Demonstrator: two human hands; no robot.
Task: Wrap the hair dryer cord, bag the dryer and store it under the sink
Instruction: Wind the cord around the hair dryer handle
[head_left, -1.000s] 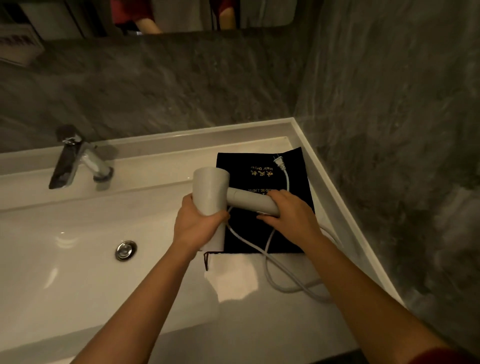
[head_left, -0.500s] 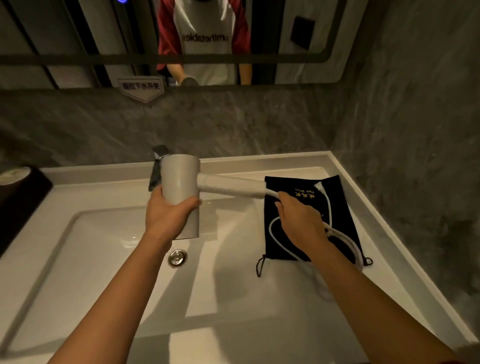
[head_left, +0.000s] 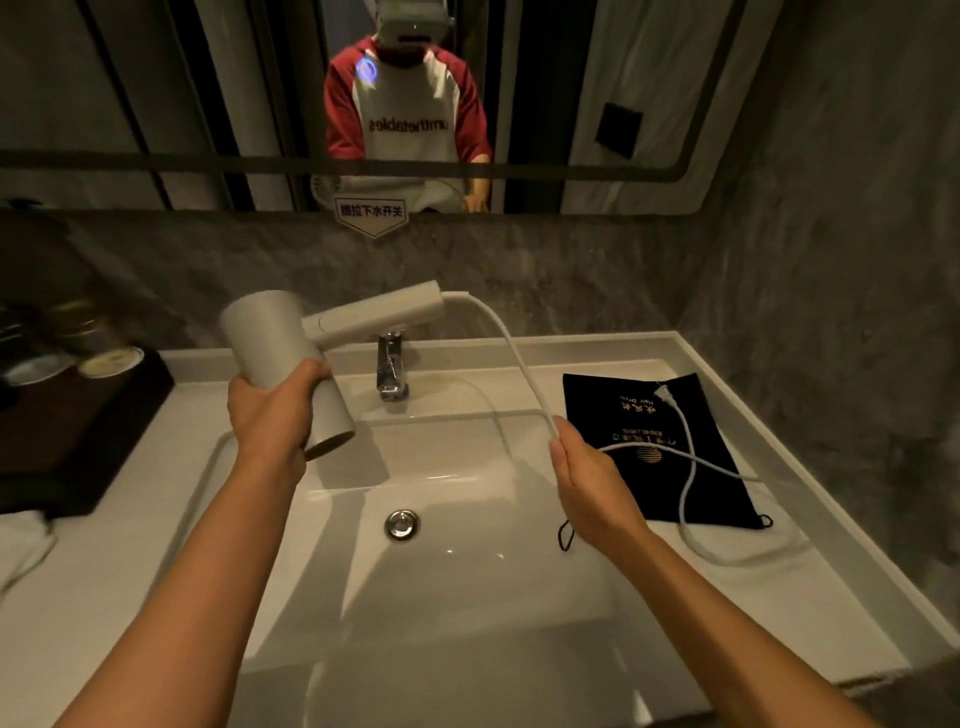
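Note:
My left hand (head_left: 270, 415) grips the barrel of the white hair dryer (head_left: 291, 343), held above the basin's left side with its handle pointing right over the tap. The white cord (head_left: 511, 353) leaves the handle's end and arcs down to my right hand (head_left: 587, 483), which pinches it. Beyond that hand the cord crosses the black drawstring bag (head_left: 618, 410) lying flat on the right counter, loops off its near edge, and ends in the plug (head_left: 666, 395) resting on the bag.
White sink basin (head_left: 467, 649) with a drain stopper (head_left: 401, 524) and chrome tap (head_left: 390, 369) lies below my hands. A dark tray (head_left: 78, 441) with cups sits at the left. The grey wall (head_left: 831, 312) closes the right side; a mirror (head_left: 156, 104) hangs above.
The left hand lifted the dryer up and left off the bag. The right hand slid from the handle down along the cord, which now hangs stretched between dryer and hand. My view tilted up.

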